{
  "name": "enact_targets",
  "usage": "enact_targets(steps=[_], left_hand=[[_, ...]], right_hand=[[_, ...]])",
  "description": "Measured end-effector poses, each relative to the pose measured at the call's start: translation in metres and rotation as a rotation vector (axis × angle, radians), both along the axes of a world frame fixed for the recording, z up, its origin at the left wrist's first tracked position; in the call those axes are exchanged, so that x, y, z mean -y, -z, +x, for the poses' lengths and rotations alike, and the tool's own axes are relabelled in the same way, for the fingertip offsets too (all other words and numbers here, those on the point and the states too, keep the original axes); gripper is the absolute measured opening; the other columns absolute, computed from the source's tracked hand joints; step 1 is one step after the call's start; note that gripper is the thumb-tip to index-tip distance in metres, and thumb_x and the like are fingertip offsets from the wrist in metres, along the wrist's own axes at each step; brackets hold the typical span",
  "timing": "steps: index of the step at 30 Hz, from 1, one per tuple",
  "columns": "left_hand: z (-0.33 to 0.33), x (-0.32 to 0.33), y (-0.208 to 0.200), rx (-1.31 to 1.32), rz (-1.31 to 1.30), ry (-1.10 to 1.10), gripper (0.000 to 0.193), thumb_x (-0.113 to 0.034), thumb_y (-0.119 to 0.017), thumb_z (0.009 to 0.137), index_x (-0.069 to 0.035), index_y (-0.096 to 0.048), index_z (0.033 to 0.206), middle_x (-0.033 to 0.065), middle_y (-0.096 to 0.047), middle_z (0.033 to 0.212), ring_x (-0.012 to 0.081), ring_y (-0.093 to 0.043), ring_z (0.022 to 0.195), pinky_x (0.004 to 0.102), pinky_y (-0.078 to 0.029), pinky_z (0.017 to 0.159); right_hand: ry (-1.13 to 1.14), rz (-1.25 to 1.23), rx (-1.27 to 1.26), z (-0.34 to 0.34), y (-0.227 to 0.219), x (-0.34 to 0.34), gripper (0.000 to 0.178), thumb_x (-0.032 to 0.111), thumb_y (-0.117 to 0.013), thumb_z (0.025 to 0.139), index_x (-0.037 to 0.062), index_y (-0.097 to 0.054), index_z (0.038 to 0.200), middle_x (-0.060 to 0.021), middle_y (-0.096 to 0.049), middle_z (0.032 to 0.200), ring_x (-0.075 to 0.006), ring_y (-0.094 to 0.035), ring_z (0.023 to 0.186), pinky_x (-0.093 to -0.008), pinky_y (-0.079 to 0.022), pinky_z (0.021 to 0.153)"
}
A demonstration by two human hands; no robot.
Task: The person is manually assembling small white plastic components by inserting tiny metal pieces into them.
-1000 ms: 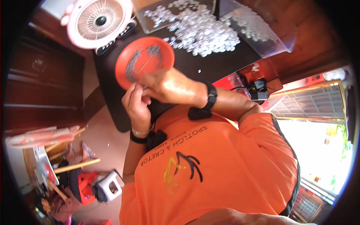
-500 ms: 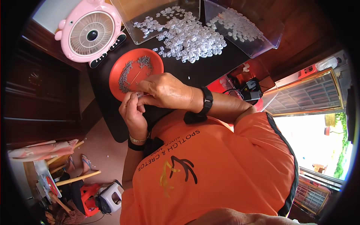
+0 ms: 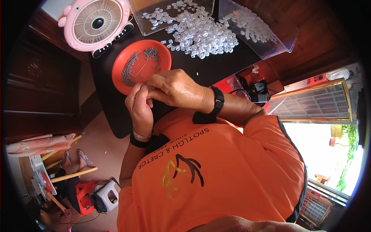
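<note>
My left hand [image 3: 139, 109], a bracelet at its wrist, and my right hand [image 3: 176, 89], a black watch at its wrist, meet fingertip to fingertip at the near edge of an orange plate [image 3: 123, 82]. The fingers of both are pinched together on something tiny that I cannot make out. The plate holds several thin grey metal pins [image 3: 130, 66]. Beyond it, a heap of small white plastic pieces [image 3: 201, 34] lies on the black table [image 3: 112, 112].
A pink desk fan [image 3: 96, 23] stands at the table's far left. Two clear trays [image 3: 259, 33] hold more white pieces at the back. A red box with a black charger [image 3: 259, 87] sits at the right. Stools and sandals are on the floor to the left.
My hands stay pinched together at the plate's near edge, the fingers working slightly. My head has shifted, so the plate, fan and trays sit lower in view.
</note>
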State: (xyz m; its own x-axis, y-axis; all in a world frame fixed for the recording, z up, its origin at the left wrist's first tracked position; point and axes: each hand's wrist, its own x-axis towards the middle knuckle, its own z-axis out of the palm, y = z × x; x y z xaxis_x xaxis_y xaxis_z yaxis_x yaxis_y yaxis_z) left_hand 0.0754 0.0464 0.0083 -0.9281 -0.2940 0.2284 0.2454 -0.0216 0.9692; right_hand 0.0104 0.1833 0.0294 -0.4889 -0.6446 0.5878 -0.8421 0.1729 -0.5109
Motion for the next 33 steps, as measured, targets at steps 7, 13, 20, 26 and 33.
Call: enact_targets(steps=[7,13,20,26,33], left_hand=[[0.006,0.010,-0.006,0.001,0.092,-0.041,0.030,-0.022,-0.042,0.095,0.000,-0.060,0.085,-0.0008,-0.046,0.058,0.0045,-0.038,0.051,0.0192,-0.026,0.047],[0.005,0.016,-0.004,0.043,0.141,-0.001,0.027,-0.020,-0.044,0.093,-0.002,-0.060,0.081,-0.0004,-0.047,0.058,0.0051,-0.039,0.049,0.0202,-0.026,0.046],[0.004,0.018,0.000,0.104,0.125,0.054,0.024,-0.018,-0.046,0.090,-0.001,-0.059,0.080,-0.0005,-0.048,0.059,0.0053,-0.039,0.049,0.0199,-0.027,0.046],[0.005,0.019,0.001,0.129,0.119,0.074,0.025,-0.019,-0.046,0.090,-0.001,-0.059,0.079,-0.0010,-0.047,0.059,0.0052,-0.040,0.049,0.0198,-0.027,0.046],[0.007,0.019,0.003,0.170,0.095,0.098,0.024,-0.020,-0.046,0.090,-0.003,-0.060,0.079,-0.0018,-0.047,0.059,0.0050,-0.041,0.050,0.0199,-0.027,0.046]], right_hand=[[0.481,-0.161,-0.295,-0.060,-0.071,-0.075,0.025,0.015,-0.077,0.074,0.0042,-0.065,0.092,-0.0084,-0.067,0.075,-0.0188,-0.064,0.064,-0.0262,-0.051,0.059],[1.097,0.097,-0.714,-0.122,-0.120,-0.167,0.032,0.014,-0.065,0.078,0.0017,-0.063,0.107,-0.0180,-0.064,0.098,-0.0319,-0.062,0.088,-0.0365,-0.050,0.075],[0.402,0.367,0.010,-0.120,-0.030,-0.120,0.018,0.019,-0.065,0.083,0.0085,-0.069,0.097,-0.0089,-0.067,0.088,-0.0194,-0.064,0.077,-0.0305,-0.050,0.069],[0.292,0.580,-0.163,-0.118,0.017,-0.097,0.019,0.019,-0.064,0.076,0.0097,-0.066,0.093,-0.0086,-0.062,0.086,-0.0281,-0.060,0.086,-0.0378,-0.048,0.076],[0.370,0.602,-0.204,-0.129,0.027,-0.084,0.015,0.019,-0.060,0.078,0.0096,-0.064,0.090,-0.0091,-0.062,0.084,-0.0282,-0.061,0.084,-0.0398,-0.049,0.073]])
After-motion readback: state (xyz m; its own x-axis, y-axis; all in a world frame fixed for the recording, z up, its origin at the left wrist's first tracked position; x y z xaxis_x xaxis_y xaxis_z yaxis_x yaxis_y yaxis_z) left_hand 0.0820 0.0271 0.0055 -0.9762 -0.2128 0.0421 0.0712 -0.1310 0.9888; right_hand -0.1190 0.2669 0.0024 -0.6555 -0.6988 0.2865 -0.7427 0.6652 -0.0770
